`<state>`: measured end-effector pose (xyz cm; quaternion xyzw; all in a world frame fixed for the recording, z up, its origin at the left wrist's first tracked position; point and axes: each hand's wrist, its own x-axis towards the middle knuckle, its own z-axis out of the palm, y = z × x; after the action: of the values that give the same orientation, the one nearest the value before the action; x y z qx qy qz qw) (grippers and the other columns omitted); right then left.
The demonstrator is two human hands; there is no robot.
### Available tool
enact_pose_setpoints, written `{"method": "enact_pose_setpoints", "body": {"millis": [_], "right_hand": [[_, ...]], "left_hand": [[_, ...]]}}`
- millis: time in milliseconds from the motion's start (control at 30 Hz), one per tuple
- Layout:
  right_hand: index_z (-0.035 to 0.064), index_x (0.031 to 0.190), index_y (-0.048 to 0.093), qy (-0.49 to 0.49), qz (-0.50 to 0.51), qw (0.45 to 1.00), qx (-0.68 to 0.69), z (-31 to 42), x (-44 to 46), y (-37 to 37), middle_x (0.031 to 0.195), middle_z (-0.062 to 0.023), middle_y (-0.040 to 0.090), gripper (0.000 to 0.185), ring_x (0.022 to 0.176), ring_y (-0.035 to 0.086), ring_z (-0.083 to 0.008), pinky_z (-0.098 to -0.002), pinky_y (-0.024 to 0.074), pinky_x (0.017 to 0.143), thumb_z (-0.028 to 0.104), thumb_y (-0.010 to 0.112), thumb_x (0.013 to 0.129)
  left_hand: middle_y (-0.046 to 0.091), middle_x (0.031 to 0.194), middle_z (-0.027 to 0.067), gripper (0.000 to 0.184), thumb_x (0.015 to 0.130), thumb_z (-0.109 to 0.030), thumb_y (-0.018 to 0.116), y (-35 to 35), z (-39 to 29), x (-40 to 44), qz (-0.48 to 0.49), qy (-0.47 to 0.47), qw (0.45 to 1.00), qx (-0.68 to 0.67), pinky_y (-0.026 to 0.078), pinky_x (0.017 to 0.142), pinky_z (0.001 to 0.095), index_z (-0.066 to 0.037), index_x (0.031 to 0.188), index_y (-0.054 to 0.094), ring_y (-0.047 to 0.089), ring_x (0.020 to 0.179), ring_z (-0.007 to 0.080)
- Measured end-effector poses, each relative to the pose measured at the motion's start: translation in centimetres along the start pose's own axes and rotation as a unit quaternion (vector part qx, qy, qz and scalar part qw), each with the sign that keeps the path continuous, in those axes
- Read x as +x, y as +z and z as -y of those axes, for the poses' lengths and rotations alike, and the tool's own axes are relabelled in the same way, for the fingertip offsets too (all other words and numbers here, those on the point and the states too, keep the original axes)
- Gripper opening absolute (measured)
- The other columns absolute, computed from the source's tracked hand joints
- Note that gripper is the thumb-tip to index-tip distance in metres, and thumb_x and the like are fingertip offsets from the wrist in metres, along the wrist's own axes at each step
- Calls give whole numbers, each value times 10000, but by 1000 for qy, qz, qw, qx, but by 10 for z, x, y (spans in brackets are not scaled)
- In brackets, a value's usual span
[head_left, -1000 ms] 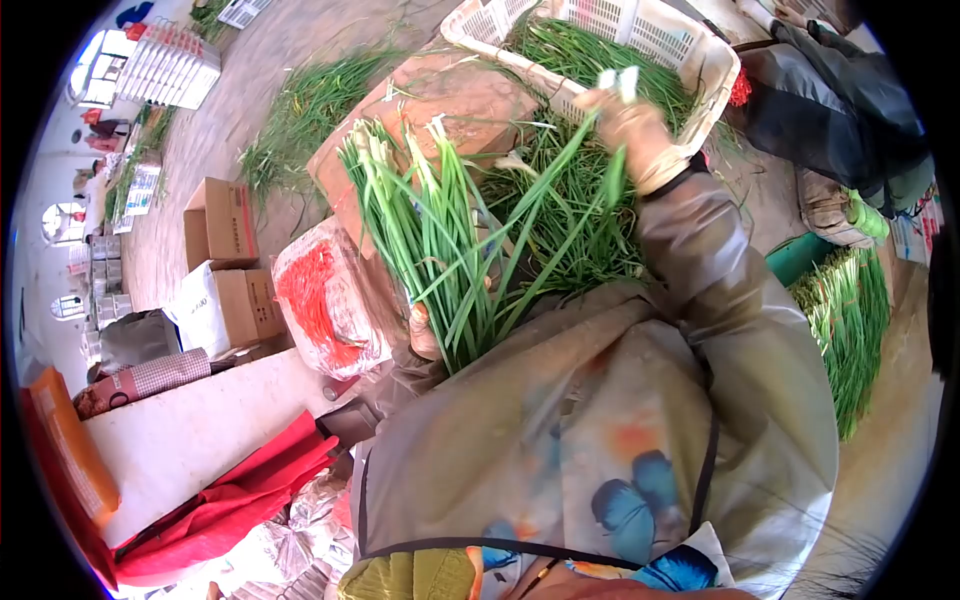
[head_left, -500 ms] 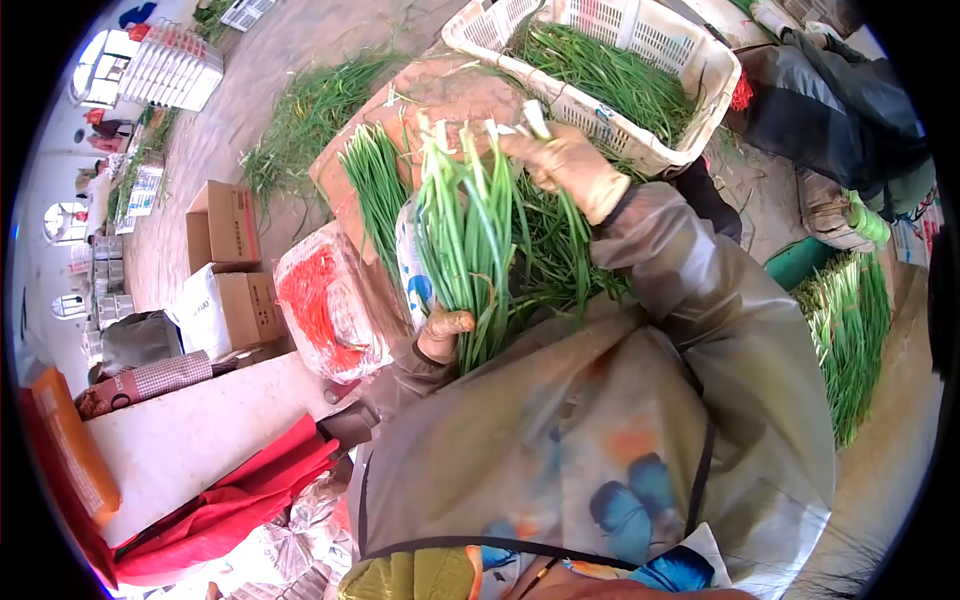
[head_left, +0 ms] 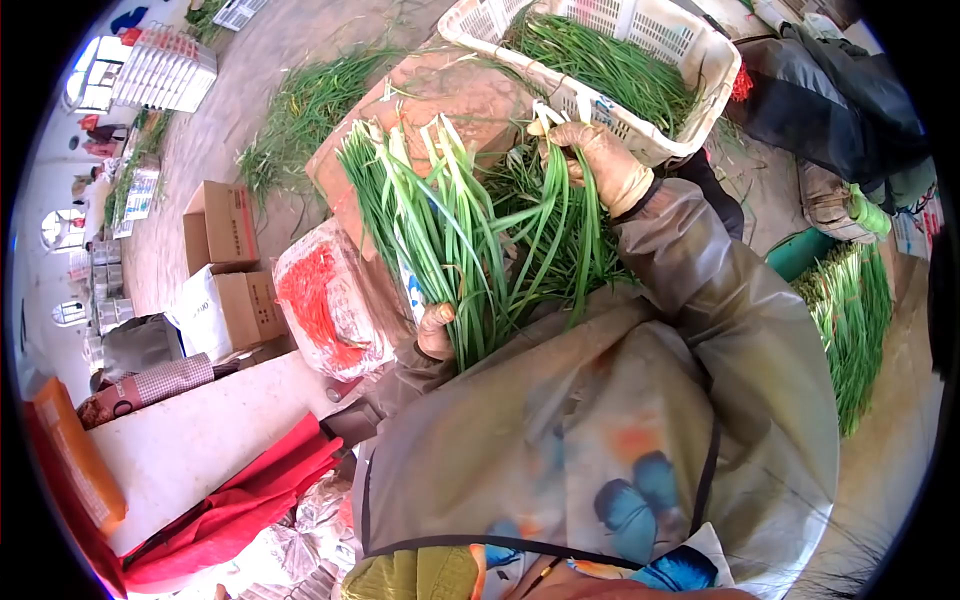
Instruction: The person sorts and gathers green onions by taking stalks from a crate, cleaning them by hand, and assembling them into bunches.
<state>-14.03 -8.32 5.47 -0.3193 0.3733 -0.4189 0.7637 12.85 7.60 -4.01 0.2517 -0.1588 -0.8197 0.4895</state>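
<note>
My left hand point(head_left: 436, 332), its thumb showing, is closed around the lower leafy part of a bunch of garlic chives point(head_left: 440, 225). The bunch's pale stem ends point up and away from me. In its glove, my right hand point(head_left: 598, 165) grips a few separate chive stalks point(head_left: 553, 205) by their white ends, their leaves arching down toward the bunch. Beneath the right hand lies a heap of loose chives point(head_left: 590, 245). Another bundle of chives point(head_left: 365, 180) lies at the left, partly behind the held bunch.
A white plastic crate point(head_left: 722, 110) with chives stands ahead on the right. Red ties point(head_left: 315, 300) lie on a wrapped block at left. Cardboard boxes point(head_left: 220, 228) stand beyond it. More chives point(head_left: 855, 330) stand at right, near another person's dark-clothed legs point(head_left: 820, 110).
My right hand has moved right, drawing a few stalks away from the bunch. The held bunch has spread and tilted left; my left hand stays nearly in place.
</note>
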Motion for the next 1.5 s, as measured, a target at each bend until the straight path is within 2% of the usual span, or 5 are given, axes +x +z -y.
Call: {"method": "enact_pose_setpoints", "body": {"millis": [200, 367, 467, 700, 1500], "right_hand": [[98, 816, 597, -86, -139, 985, -51, 13, 23, -33, 634, 10, 568, 217, 445, 436, -61, -186, 343, 386, 275, 682, 723], [40, 985, 578, -288, -332, 824, -356, 43, 31, -98, 742, -31, 613, 231, 497, 500, -89, -220, 411, 425, 221, 581, 841], [75, 915, 630, -96, -102, 959, -247, 44, -1, -27, 703, 29, 574, 287, 547, 488, -59, -187, 406, 498, 332, 648, 788], [16, 874, 594, -41, 133, 957, -256, -10, 15, 21, 714, -8, 572, 229, 577, 499, -85, -227, 412, 519, 212, 670, 783], [31, 844, 608, -20, 8, 964, -264, -23, 4, 6, 687, 12, 563, 276, 542, 452, -70, -213, 379, 503, 285, 681, 765]], "left_hand": [[561, 1064, 126, 721, 589, -166, 756, 2, -2, -3, 7, -1, 999, -32, 486, 768, 390, -10, 1210, 424, 564, 915, 274], [565, 1040, 160, 716, 583, -191, 730, 22, -3, -4, -21, 10, 998, -52, 473, 805, 430, -3, 1203, 426, 560, 913, 320], [565, 1039, 165, 705, 586, -193, 721, 20, -1, 0, -11, -23, 998, -65, 467, 814, 432, -3, 1199, 430, 558, 912, 323], [542, 1090, 159, 743, 597, -224, 719, 30, -1, 7, 98, -101, 987, -76, 501, 748, 349, 30, 1215, 395, 575, 897, 247], [547, 1082, 115, 809, 588, -339, 761, 59, -7, 19, 21, -8, 998, 53, 463, 814, 392, -18, 1237, 402, 552, 931, 270]]}}
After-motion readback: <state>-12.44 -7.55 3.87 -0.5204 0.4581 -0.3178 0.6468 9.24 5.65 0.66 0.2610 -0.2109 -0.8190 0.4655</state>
